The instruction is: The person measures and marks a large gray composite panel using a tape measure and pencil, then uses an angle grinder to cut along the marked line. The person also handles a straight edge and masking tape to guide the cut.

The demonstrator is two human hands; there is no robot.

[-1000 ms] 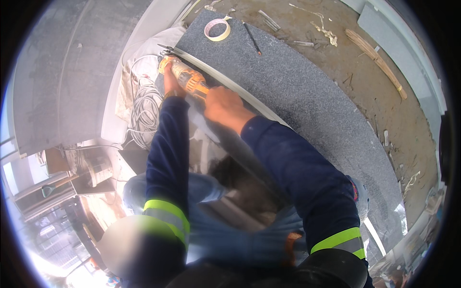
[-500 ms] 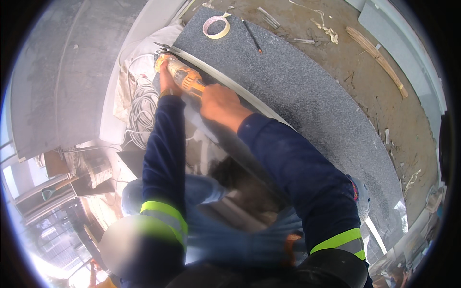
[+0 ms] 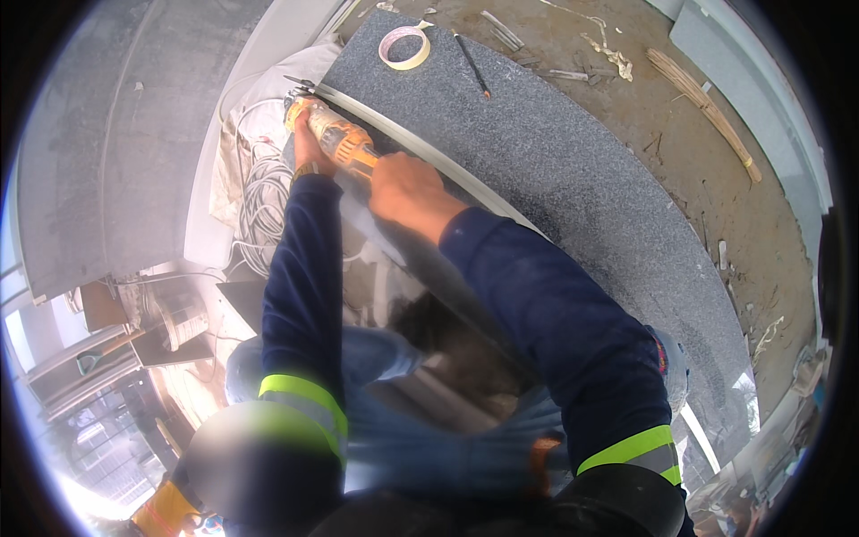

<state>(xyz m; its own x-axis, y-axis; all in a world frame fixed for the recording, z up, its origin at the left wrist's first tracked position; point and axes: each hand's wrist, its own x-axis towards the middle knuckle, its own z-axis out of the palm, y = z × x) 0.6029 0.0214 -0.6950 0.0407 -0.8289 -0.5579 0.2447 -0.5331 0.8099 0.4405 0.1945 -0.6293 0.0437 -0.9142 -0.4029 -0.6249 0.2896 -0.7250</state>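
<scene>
Both my hands hold an orange and grey angle grinder (image 3: 344, 140). My left hand (image 3: 310, 148) is wrapped round its front part, close to the grinder's head. Behind it, my right hand (image 3: 410, 192) grips the rear of the body. The thin disc (image 3: 302, 82) at the head meets the far left end of a pale strip (image 3: 429, 157) along the edge of a speckled grey stone slab (image 3: 555, 166). My left palm and the fingers under the tool are partly hidden.
A roll of masking tape (image 3: 404, 48) and a dark pencil (image 3: 471, 64) lie on the slab's far end. Coiled grey cable (image 3: 265, 210) sits left of my left forearm. Beyond the slab, a bundle of thin sticks (image 3: 702, 112) and scraps lie on the dusty floor.
The grinder and both hands have shifted very slightly left along the slab's end. A yellow-and-orange shape has come further into view at the lower left.
</scene>
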